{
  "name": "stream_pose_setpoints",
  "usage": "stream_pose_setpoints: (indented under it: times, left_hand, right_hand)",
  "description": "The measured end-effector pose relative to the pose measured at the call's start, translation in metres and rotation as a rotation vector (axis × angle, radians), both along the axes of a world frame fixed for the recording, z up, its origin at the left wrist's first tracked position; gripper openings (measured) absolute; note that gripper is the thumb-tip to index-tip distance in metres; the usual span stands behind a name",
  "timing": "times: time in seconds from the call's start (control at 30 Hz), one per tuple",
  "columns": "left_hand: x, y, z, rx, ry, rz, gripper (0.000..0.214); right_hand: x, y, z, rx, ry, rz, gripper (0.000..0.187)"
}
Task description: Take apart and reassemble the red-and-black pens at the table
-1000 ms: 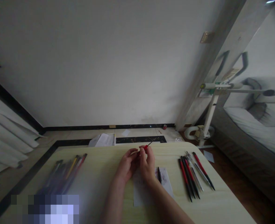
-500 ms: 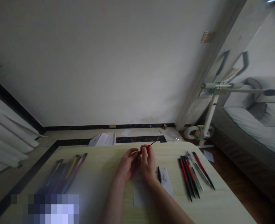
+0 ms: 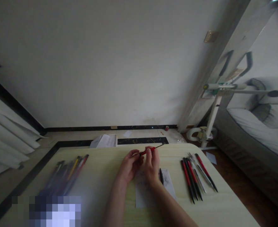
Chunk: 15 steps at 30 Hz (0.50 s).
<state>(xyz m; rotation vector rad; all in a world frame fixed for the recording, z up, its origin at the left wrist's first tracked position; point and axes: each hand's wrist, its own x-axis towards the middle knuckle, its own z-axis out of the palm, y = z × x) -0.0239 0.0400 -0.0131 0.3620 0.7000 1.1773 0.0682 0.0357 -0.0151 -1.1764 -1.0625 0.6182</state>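
My right hand is closed round a red pen barrel. From the barrel's right end sticks a thin dark rod, which looks like a pen refill. My left hand has its fingers pinched at the dark left end of the same pen; the fingertips partly hide that end. Both hands are above the table, over the far edge of a white sheet of paper with scribbles on it. A black pen lies on this sheet, just right of my right wrist.
Several red-and-black and clear pens lie in a row on the right of the pale wooden table. More pens and pencils, partly blurred, are at the left. Beyond the far edge sits a white box with papers; exercise equipment stands right.
My right hand has shifted slightly right with the red pen, which now lies nearer level. The thin rod points farther right. My left hand has hardly moved.
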Motion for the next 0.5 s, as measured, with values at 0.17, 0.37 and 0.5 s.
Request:
stream_pose_setpoints:
  times: [0.17, 0.37, 0.5]
  left_hand:
    - [-0.005, 0.001, 0.001, -0.023, -0.069, 0.051, 0.023]
    - [-0.01, 0.002, -0.003, 0.048, -0.157, 0.055, 0.023]
    - [-0.008, 0.002, -0.001, 0.057, -0.117, 0.031, 0.021]
  right_hand:
    - [0.001, -0.001, -0.001, 0.017, -0.017, 0.002, 0.017]
    - [0.001, -0.003, 0.008, 0.082, -0.098, 0.047, 0.016]
    - [0.0, -0.005, 0.012, 0.092, -0.097, 0.085, 0.016]
